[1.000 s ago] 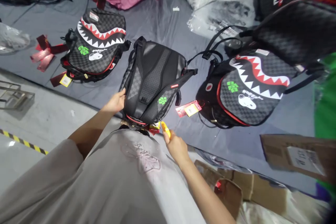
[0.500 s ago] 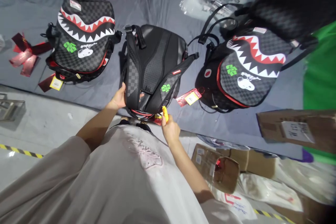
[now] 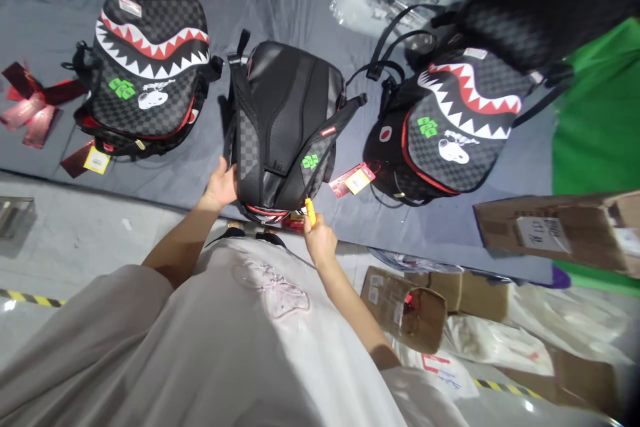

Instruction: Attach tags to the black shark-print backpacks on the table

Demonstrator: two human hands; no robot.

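A black checkered backpack (image 3: 295, 120) lies back side up in front of me, its shoulder straps uppermost and a green print on one strap. Against its left lower side is my left hand (image 3: 221, 185), gripping the edge, with the fingers partly hidden. My right hand (image 3: 321, 240) is closed around a small yellow-handled tool (image 3: 310, 212). The tool's thin dark tip points at the lower end of the right strap; whether it touches is unclear. Beneath that hand, a red and yellow hang tag (image 3: 296, 220) shows in part at the bag's bottom.
Shark-mouth backpacks lie left (image 3: 150, 73) and right (image 3: 465, 123) on the grey-covered table (image 3: 280, 7). A red tag (image 3: 353, 180) lies between two bags. At right are a cardboard box (image 3: 550, 230) and green cloth (image 3: 595, 120). Boxes and bags (image 3: 400, 307) stand below the table.
The whole view has shifted slightly left. My left fingertips, seen under the strap before, no longer show there. The yellow-handled tool stays by the right strap's lower end.
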